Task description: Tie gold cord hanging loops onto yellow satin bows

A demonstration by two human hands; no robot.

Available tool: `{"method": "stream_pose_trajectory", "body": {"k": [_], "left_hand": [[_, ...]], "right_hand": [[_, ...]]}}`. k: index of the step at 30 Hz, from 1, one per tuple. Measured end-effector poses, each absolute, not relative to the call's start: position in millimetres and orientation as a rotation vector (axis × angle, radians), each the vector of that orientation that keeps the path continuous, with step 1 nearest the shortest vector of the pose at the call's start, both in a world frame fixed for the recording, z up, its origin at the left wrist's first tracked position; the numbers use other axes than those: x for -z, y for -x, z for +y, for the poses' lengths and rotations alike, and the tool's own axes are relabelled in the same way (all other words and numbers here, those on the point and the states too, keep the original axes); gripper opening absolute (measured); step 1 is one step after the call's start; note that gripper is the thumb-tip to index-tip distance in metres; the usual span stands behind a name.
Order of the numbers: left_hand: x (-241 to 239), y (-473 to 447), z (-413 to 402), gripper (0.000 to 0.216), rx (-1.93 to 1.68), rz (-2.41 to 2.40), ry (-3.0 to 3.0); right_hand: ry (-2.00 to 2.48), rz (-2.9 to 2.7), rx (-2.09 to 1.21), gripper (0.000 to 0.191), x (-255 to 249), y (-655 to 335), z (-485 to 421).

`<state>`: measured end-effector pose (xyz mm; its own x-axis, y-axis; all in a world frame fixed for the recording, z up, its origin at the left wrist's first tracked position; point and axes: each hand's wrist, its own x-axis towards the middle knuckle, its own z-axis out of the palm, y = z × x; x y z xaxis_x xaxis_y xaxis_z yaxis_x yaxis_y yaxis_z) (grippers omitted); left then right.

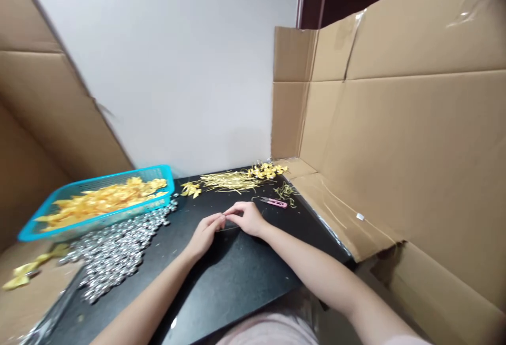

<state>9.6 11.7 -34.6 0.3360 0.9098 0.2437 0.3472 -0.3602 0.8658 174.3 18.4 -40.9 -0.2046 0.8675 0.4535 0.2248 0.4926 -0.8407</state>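
Near the middle of the frame, both hands rest on the black surface [237, 276] with their fingertips meeting. The left hand [205, 234] and the right hand [248, 218] are each pinched nearly shut, and between them seems to run a thin dark strand or wire [228, 227] lying low on the surface; it is too fine to name with confidence, and whether either grip truly has it is hard to tell.

To the left sits a blue basket [35, 226] heaped with yellow ribbon bows [103, 200], and just in front of it spreads a pile of small silver bells [118, 250]. Toward the back of the surface lie a bundle of gold wire ties [227, 181], a few finished yellow pieces [268, 171], and pink thread snips [274, 202] just beyond the right hand. Cardboard walls [395, 139] stand on the right.

The step in hand looks like fine fingertip work on that strand. The next move would call for a steady pinch from both sides.
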Motion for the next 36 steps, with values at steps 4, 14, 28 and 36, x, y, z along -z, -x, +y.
{"method": "stream_pose_trajectory", "body": {"k": [4, 14, 28, 36], "left_hand": [[39, -10, 13, 0.036, -0.983, 1.102, -1.871], [44, -8, 15, 0.038, -1.047, 1.053, -1.829], [56, -2, 20, 0.027, -1.029, 1.06, -1.722], [51, -7, 17, 0.04, -1.161, 1.041, -1.639]], "right_hand": [[0.964, -1.647, -0.775, 0.015, 43, -173, 19], [1.084, -1.631, -0.646, 0.014, 41, -178, 24], [1.021, -1.84, -0.537, 0.006, 37, -184, 18], [1.056, -1.878, -0.445, 0.008, 45, -181, 20]]}}
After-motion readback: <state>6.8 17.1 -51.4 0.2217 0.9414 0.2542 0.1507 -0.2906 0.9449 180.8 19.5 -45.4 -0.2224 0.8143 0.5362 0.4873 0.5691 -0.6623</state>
